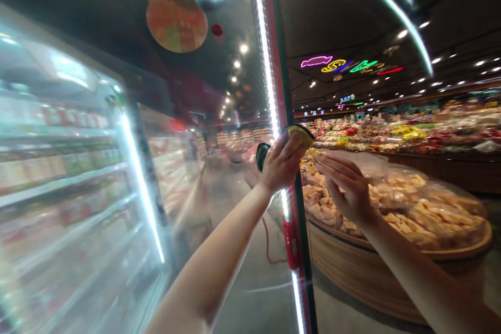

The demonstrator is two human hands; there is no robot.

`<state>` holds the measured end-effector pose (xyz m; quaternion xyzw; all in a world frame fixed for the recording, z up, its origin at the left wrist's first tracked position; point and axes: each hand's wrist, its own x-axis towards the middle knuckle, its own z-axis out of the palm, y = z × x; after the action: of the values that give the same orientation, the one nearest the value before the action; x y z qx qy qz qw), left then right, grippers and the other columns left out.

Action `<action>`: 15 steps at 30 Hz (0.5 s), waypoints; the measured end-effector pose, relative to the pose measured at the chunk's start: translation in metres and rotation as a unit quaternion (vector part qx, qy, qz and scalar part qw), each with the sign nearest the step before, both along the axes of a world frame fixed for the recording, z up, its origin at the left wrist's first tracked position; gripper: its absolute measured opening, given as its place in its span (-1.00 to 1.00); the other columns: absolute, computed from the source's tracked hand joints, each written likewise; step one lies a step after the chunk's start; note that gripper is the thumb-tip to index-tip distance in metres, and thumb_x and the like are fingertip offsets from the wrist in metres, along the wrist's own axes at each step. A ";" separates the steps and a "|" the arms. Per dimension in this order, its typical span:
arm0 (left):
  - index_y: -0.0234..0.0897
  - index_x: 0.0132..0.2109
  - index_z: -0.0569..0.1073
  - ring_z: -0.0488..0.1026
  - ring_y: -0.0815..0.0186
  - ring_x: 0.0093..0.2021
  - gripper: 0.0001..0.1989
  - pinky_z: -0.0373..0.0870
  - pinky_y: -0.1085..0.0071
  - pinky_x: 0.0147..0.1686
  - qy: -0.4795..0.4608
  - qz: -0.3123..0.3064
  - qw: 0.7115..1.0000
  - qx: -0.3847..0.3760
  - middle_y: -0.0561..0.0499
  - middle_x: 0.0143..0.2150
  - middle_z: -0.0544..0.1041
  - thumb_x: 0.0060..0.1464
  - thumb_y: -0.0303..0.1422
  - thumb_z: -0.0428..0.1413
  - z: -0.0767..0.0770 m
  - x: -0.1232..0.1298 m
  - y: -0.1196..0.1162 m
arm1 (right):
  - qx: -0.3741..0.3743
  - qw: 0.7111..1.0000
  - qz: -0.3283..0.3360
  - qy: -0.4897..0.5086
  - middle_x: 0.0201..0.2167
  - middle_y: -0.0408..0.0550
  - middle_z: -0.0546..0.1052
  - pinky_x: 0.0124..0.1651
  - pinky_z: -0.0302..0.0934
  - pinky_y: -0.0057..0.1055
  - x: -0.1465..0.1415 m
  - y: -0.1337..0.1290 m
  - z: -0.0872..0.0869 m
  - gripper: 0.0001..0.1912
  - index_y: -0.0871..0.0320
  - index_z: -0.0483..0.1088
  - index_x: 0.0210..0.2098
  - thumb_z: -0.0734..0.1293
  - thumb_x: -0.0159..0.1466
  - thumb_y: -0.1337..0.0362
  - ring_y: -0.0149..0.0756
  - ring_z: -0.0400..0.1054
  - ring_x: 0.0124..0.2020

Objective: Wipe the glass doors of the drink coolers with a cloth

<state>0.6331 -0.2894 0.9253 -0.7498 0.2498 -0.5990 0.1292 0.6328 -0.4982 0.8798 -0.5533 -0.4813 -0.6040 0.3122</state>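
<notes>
My left hand (281, 163) presses a yellow cloth with a dark edge (302, 138) against the edge of a glass door (230, 209), beside its lit strip (266, 55). A dark green patch (262, 156) shows at the hand's left side; whether it is part of the cloth or a reflection, I cannot tell. To the right of the door's edge, my right hand (350, 190) is raised with its fingers stretched out and holds nothing. A red handle-like piece (290, 245) sits on the door frame below my left hand.
Blurred shelves of bottles (58, 167) line the left side. A round wooden display stand (364, 271) with packaged food (438, 214) stands close on the right. Farther back are more goods (407, 133) and neon signs (334, 65).
</notes>
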 end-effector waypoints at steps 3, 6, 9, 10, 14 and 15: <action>-0.11 0.30 0.40 0.13 0.09 0.46 -0.55 0.19 0.11 0.41 0.026 -0.010 0.998 0.053 -0.01 0.38 0.36 0.30 -0.39 0.03 -0.059 -0.003 0.008 | -0.010 1.000 0.004 0.006 0.13 -0.01 0.56 0.19 0.39 -0.04 0.001 0.002 -0.006 -0.50 -0.05 0.41 0.23 0.22 0.37 0.45 -0.11 0.45 0.16; 0.04 0.20 0.47 0.31 0.18 0.36 -0.60 0.32 0.22 0.32 0.093 -0.031 0.986 0.135 0.08 0.25 0.51 0.32 -0.42 0.01 -0.094 -0.006 0.021 | -0.028 1.000 0.011 0.008 0.12 0.02 0.56 0.19 0.40 -0.04 0.003 0.004 -0.009 -0.49 -0.02 0.41 0.23 0.22 0.36 0.48 -0.11 0.44 0.17; 0.21 0.13 0.50 0.49 0.29 0.17 -0.63 0.47 0.38 0.10 0.134 -0.026 0.977 0.161 0.19 0.14 0.58 0.32 -0.38 0.04 -0.094 -0.009 0.040 | -0.043 0.999 0.021 0.003 0.11 0.02 0.57 0.19 0.39 -0.04 0.005 0.006 -0.011 -0.49 -0.01 0.42 0.22 0.23 0.35 0.50 -0.11 0.44 0.17; 0.24 0.14 0.49 0.51 0.30 0.13 -0.62 0.48 0.39 0.06 0.130 -0.010 0.982 0.138 0.20 0.13 0.59 0.32 -0.38 0.04 -0.087 -0.009 0.046 | -0.044 0.999 0.024 0.003 0.11 0.02 0.57 0.18 0.39 -0.04 0.005 0.006 -0.011 -0.49 -0.01 0.42 0.21 0.24 0.35 0.50 -0.11 0.44 0.17; -0.05 0.36 0.32 0.39 0.04 0.27 -0.44 0.32 0.00 0.25 0.072 0.089 0.993 -0.028 -0.12 0.28 0.47 0.27 -0.50 0.01 -0.052 -0.010 0.059 | -0.031 0.999 0.038 0.010 0.10 0.00 0.58 0.16 0.40 -0.05 0.009 0.011 -0.013 -0.51 -0.04 0.44 0.19 0.24 0.35 0.48 -0.11 0.45 0.15; -0.16 0.41 0.25 0.32 -0.05 0.33 -0.40 0.23 -0.10 0.30 0.066 0.109 0.990 -0.057 -0.20 0.33 0.40 0.25 -0.51 0.00 -0.048 -0.010 0.058 | -0.029 0.999 0.041 0.011 0.10 0.00 0.58 0.15 0.41 -0.05 0.010 0.013 -0.014 -0.51 -0.05 0.44 0.19 0.24 0.35 0.48 -0.12 0.45 0.15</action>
<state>0.6234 -0.2313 0.8771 -0.8163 0.1403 -0.5440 0.1342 0.6428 -0.4850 0.8657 -0.5484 -0.5176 -0.5702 0.3259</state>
